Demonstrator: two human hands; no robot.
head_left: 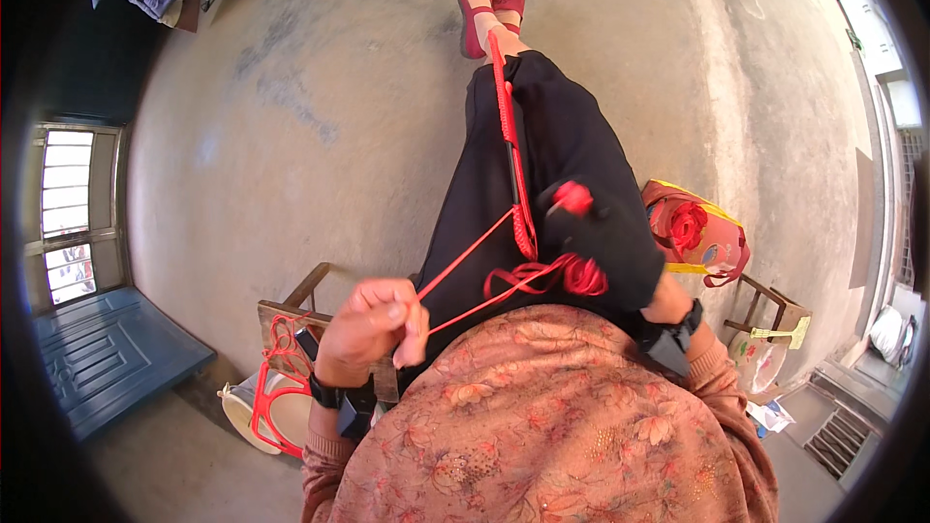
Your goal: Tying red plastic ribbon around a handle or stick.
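Observation:
My left hand (371, 325) is closed on a thin red cord (471, 250), pinching it to the left of my lap. Two strands stretch from it: one up to a long narrow piece (506, 121) of red cordwork with a dark strip along it, the other toward a loose red cord bundle (585, 276) on my lap. The long piece lies along my black trousers, its lower end a rounded red loop. My right hand (610, 244), in a black glove, is over my right thigh, smeared by motion. A small red thing (573, 198) shows at its fingertips; its kind is unclear.
A red and yellow bag (712, 240) with a red coil stands on the floor to the right, by a small wooden stool (775, 329). On the left are another wooden seat (281, 320), a pale drum-like container (247, 414) with red straps, and a blue panel (116, 353).

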